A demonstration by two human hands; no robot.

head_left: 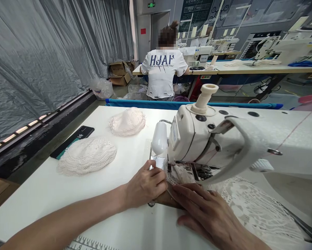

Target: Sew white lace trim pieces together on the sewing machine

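A white sewing machine (187, 139) stands right of centre, its head over a strip of white lace fabric (180, 173). My left hand (148, 182) is closed beside the needle area, its curled fingers pinching at the lace's left edge; the fingertips are partly hidden. My right hand (208, 211) lies flat with fingers stretched out, the tips touching the near edge of the lace over a brown plate (169, 198). A larger patterned lace piece (257, 205) spreads to the right of this hand, under the machine arm.
Stacked white lace pieces (88, 156) lie left, partly over a dark phone-like box (80, 133). A pale pink lace pile (128, 121) sits farther back. A ruler (89, 244) marks the near edge. Ahead, a person in a white shirt (161, 73) sits at another machine table.
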